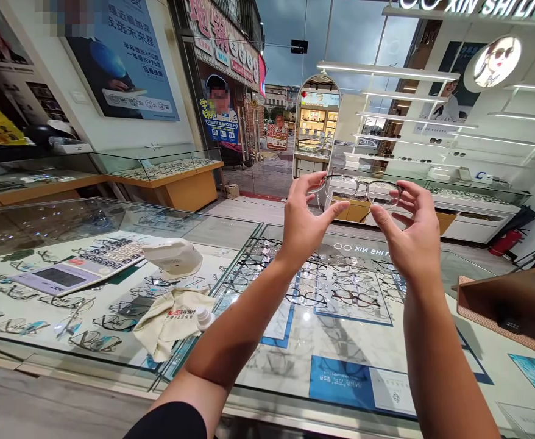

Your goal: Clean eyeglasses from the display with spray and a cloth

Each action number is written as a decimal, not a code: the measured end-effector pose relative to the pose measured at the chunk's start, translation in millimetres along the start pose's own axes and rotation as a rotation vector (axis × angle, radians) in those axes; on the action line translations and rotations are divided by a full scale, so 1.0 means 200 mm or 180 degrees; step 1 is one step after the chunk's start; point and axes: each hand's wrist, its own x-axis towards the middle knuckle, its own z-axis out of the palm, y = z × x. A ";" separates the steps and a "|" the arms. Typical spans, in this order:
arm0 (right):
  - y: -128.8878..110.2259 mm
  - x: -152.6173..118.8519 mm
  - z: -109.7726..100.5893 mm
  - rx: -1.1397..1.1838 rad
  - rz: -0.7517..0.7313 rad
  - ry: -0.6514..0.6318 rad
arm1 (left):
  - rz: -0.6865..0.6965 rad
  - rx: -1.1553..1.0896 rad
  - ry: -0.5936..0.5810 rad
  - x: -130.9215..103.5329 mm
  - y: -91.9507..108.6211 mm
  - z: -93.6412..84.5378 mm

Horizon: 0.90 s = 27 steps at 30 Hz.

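A pair of thin, dark-rimmed glasses [362, 188] is held up in the air above the glass display counter, its clear lenses facing the camera. My left hand [311, 213] pinches the left end of the frame, with the thumb stretched out below the lens. At the right end, my right hand [409, 228] grips the rim between thumb and fingers. Below and to the left, a cream cleaning cloth [171, 320] lies on the counter top beside a small white bottle [204, 318]. A white device [173, 256] and a calculator [82, 268] rest behind it.
Rows of glasses [354, 297] lie inside the glass counter [244, 247]. At the right edge stands a wooden tray-like stand [514, 305]. A blue leaflet [343, 381] lies near the front. Further back are a tall mirror [317, 128] and a red extinguisher [506, 242].
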 end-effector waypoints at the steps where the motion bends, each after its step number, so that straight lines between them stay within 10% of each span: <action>1: 0.00 0.00 0.00 -0.0030 -0.0007 0.0010 | -0.0046 -0.0035 -0.0028 0.00 0.00 0.00; 27: -0.04 -0.01 -0.01 -0.0322 -0.0129 0.0075 | -0.0396 -0.0173 -0.0124 0.02 -0.05 0.01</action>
